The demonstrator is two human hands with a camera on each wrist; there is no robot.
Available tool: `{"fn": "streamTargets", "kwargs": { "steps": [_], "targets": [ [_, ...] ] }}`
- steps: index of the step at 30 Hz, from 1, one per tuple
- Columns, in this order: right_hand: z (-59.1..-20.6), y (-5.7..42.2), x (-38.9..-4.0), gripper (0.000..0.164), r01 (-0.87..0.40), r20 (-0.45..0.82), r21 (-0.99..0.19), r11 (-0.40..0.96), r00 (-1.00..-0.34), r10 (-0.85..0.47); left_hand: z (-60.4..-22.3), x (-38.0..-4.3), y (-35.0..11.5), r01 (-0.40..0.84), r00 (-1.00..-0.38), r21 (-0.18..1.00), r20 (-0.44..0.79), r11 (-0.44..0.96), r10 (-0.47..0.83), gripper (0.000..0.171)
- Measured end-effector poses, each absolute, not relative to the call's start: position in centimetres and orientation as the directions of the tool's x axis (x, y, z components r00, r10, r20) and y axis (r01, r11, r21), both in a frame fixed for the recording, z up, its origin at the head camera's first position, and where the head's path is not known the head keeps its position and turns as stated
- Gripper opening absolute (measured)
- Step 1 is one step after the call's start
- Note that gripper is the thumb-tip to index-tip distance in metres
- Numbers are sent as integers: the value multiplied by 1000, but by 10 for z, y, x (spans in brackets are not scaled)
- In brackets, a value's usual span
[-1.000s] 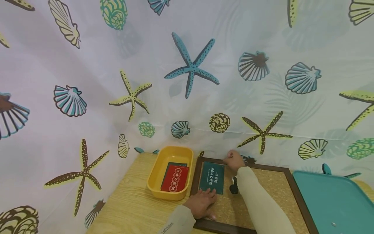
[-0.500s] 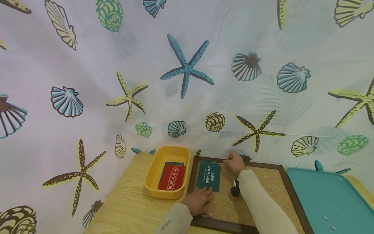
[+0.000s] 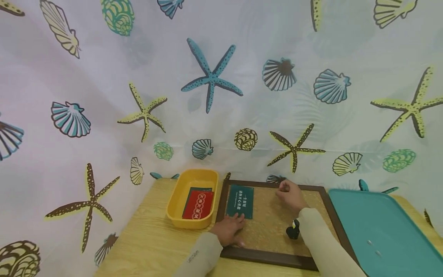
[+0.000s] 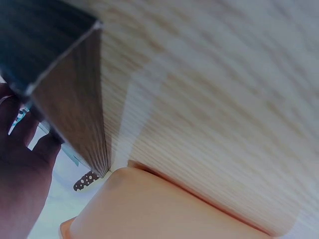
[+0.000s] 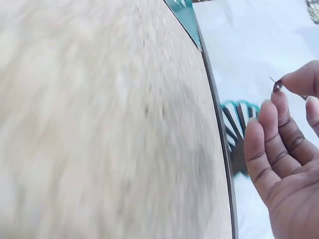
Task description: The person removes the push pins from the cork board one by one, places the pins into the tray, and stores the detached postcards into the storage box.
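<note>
My left hand (image 3: 228, 231) lies with its fingers spread over the lower edge of a teal card (image 3: 240, 201) with white writing. The card is upright against the left side of a cork board (image 3: 268, 231) in a dark wooden frame. Over the board's upper right part is my right hand (image 3: 291, 195), its thumb and forefinger pinching a small metal thumbtack (image 5: 277, 86) with a thin point sticking out. In the left wrist view, part of the left hand (image 4: 22, 169) shows beyond the corner of the dark frame (image 4: 75, 99).
A yellow tub (image 3: 173, 209) left of the board holds a red card (image 3: 198, 205) over another teal one. Right of the board lies a teal tray (image 3: 367, 215) with small silver pieces (image 3: 369, 242). A shell-patterned curtain (image 3: 221, 127) hangs behind the wooden table (image 3: 145, 238).
My right hand has moved right, away from the card's upper right corner. The left hand stays on the card's lower edge. The head view has turned slightly right.
</note>
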State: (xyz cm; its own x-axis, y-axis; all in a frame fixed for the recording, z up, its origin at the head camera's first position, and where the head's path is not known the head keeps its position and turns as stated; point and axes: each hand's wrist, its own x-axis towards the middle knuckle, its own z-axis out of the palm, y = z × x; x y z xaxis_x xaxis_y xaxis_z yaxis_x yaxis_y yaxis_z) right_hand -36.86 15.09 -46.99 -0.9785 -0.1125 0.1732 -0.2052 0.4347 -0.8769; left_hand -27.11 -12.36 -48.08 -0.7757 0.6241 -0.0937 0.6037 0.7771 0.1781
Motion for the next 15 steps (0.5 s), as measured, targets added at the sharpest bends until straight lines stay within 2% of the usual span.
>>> {"fn": "streamTargets", "kwargs": {
  "steps": [6, 15],
  "targets": [
    [-465, 190, -339, 16, -186, 161, -891, 415, -982, -95, -481, -274, -118, 612, -769, 176, -92, 771, 632, 77],
    [-464, 238, -291, 18, -139, 162, -900, 412, -987, 19, -478, -271, -118, 599, -772, 211, -101, 772, 627, 76]
  ]
}}
